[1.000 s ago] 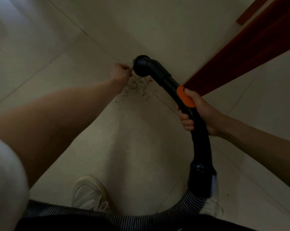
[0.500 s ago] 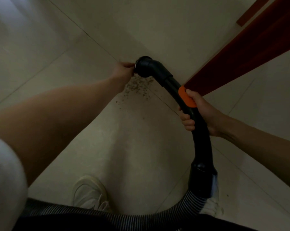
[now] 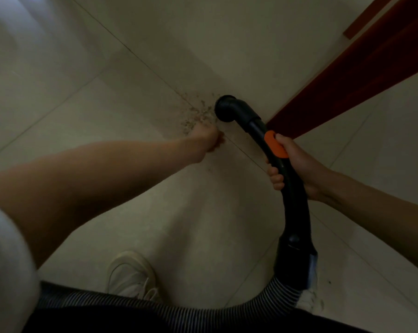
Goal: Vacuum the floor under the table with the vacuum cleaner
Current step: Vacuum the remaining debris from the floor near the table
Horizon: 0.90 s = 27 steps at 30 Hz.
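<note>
Head view: right hand (image 3: 297, 169) clamped on the vacuum handle (image 3: 285, 164); left hand (image 3: 206, 140) curled shut, empty as far as could be told, just beside the nozzle (image 3: 226, 109). Risked fingers or knuckles getting sucked against the open mouth, or crumbs (image 3: 198, 114) being scattered across the floor (image 3: 107, 68). Looked black, curved, orange-buttoned, ribbed hose (image 3: 155, 308) trailing; hovered near the red desk leg (image 3: 347, 75).

A white lace-up sneaker (image 3: 131, 275) is planted on the pale tiles at the bottom centre. Part of a 2nd white shoe (image 3: 310, 300) is seen further right. A dark red wooden panel (image 3: 362, 73) is angled across the upper right corner.
</note>
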Motion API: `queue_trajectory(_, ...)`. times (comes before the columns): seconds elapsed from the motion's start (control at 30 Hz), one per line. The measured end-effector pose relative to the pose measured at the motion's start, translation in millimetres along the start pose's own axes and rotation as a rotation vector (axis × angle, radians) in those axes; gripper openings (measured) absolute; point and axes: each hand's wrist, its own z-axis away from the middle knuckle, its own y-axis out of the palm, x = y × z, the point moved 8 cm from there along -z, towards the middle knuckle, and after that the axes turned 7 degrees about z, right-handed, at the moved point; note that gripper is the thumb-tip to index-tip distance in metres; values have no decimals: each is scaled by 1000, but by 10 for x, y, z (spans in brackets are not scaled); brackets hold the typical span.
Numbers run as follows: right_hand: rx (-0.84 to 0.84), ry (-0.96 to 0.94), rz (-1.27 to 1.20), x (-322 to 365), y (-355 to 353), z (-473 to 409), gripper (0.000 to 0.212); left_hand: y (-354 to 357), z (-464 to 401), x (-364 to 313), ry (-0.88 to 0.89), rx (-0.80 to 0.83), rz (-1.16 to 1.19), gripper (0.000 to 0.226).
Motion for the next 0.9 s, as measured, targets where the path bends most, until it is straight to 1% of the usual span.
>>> queue_trajectory(0.1, -36, 15, -9, -78, -59, 23, 53, 374, 269, 134, -49, 130, 56, 51)
queue_trajectory(0.17, -45, 18, -14, -118, -80, 40, 53, 549, 413, 151, -48, 180, 76, 55)
queue_trajectory(0.27, -54, 26, -14, -142, -72, 57, 53, 664, 526, 67, -12, 183, 79, 50)
queue_trajectory(0.43, -40, 49, 3, -120, 9, 38, 53, 707, 581, 28, -44, 195, 157, 37)
queue_trajectory(0.57, -18, 41, 17, -60, 92, 0, 52, 640, 561, 13, -86, 197, 196, 36)
queue_trajectory(0.67, -36, 24, 28, -24, 95, -42, 53, 627, 529, -13, -104, 204, 217, 36)
queue_trajectory(0.9, -89, -38, 10, 154, 31, -166, 52, 637, 431, -223, -75, 220, 225, 34)
